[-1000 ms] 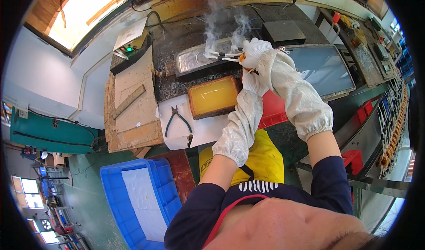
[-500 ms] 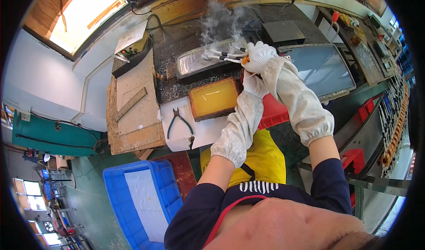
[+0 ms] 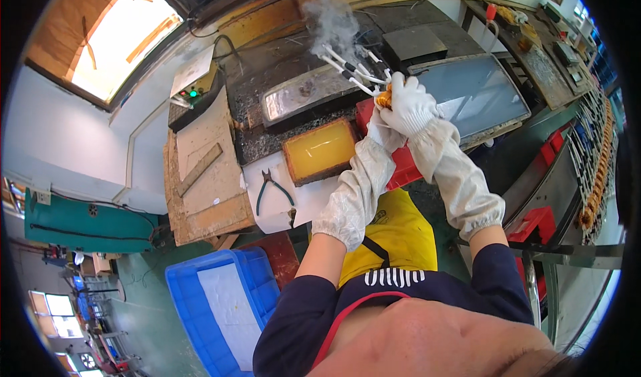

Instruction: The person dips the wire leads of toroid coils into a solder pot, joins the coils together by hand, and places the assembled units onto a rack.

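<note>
Both my hands wear white gloves and pale sleeve covers. Between them is a copper-coloured wire coil (image 3: 383,99) with several white-sleeved leads (image 3: 352,67), some with black bands. My right hand (image 3: 412,105) closes round the coil from the right. Below it, my left hand (image 3: 385,129) is wrapped at the coil's lower side, its fingers partly hidden. The leads point up and left, above the far right part of a long metal pot (image 3: 308,97) with a shiny silvery surface. Smoke (image 3: 332,20) rises behind the lead tips.
Nearer me is a tray of yellow liquid (image 3: 320,147), beside green-handled cutters (image 3: 272,187) on white paper. A red bin (image 3: 404,167) sits below my hands. To the right lies a grey panel (image 3: 477,97). At left are a control box (image 3: 193,87) and a blue crate (image 3: 183,303).
My hands have drawn the coil slightly nearer me, and the leads have tilted up away from the pot. Smoke has shifted with them. A green light now shows on the control box.
</note>
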The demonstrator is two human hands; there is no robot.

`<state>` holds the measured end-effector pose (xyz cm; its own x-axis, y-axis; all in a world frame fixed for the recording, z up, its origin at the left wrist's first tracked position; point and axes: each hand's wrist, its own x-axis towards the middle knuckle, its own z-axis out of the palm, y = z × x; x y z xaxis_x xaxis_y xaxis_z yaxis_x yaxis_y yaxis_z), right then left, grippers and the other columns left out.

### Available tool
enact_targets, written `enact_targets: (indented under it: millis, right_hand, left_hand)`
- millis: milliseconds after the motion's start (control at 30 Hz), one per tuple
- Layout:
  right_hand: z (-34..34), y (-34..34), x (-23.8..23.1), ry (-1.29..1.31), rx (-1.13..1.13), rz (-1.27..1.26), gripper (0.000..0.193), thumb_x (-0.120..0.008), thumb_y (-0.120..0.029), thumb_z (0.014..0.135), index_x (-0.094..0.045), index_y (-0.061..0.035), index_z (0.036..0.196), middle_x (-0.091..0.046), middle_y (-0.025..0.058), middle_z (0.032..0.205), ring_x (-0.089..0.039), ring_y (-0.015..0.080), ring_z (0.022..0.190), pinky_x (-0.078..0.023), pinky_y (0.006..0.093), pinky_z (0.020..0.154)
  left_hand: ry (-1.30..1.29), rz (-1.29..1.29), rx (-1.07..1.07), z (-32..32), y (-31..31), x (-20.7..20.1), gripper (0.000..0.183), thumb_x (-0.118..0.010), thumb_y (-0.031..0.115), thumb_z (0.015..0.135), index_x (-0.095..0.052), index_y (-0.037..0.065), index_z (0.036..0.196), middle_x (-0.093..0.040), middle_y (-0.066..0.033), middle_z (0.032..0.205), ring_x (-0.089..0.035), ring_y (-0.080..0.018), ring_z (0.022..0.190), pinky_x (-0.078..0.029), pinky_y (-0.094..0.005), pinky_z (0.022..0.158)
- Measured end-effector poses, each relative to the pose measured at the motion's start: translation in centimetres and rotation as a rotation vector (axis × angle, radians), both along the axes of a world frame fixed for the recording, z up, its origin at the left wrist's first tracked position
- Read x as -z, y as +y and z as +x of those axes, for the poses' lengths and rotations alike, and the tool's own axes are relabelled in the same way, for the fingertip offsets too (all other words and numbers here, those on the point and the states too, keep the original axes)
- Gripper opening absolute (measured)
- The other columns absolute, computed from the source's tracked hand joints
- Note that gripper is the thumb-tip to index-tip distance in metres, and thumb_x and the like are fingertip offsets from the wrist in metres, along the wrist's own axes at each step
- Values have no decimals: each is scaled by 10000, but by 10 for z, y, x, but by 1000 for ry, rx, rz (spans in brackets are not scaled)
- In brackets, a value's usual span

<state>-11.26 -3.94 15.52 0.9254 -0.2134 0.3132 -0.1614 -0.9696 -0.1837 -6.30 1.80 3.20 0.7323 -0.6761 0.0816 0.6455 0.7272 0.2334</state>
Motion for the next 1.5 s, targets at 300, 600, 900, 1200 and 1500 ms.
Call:
enact_targets:
  millis: [300, 600, 900, 1200, 1500]
  right_hand:
    - [-75, -28, 11, -153, -43, 407, 770, -688, -438, 754, -331, -111, 1353, -483, 297, 1102, -542, 475, 992, -466, 510, 856]
    - [-60, -83, 83, -525, 70, 644, 538, -536, -294, 859, -408, -91, 1340, -533, 288, 1119, -601, 401, 939, -486, 431, 848]
    - [-98, -140, 72, -611, 49, 1722, 559, -412, -34, 782, -400, 4, 1339, -584, 152, 1056, -642, 237, 815, -573, 333, 671]
    - [-166, -226, 134, -558, 183, 1675, 512, -407, 6, 774, -423, 51, 1284, -565, 130, 942, -577, 196, 698, -510, 302, 602]
    - [-209, -235, 124, -88, 537, 888, 494, -459, -98, 779, -490, -97, 1272, -601, 95, 867, -603, 202, 699, -507, 338, 664]
  left_hand:
    - [-14, 292, 255, 1, -16, 2, 457, -407, 440, 961, -534, 100, 1239, -588, -130, 1211, -577, -290, 1100, -466, -423, 966]
    - [-89, 383, 242, 13, -28, 22, 390, -472, 402, 942, -595, 77, 1118, -650, -120, 1039, -645, -293, 956, -552, -451, 831]
    - [68, 478, 288, 0, -16, -12, 552, -346, 456, 944, -560, -9, 1152, -637, -239, 1031, -640, -401, 854, -559, -519, 752]
    - [-28, 446, 300, -1, -11, -6, 556, -331, 440, 948, -555, -8, 1190, -664, -210, 984, -652, -346, 842, -561, -479, 730]
    - [-2, 547, 231, -11, -11, -26, 556, -303, 422, 957, -579, -20, 1147, -659, -212, 985, -655, -346, 826, -562, -466, 751]
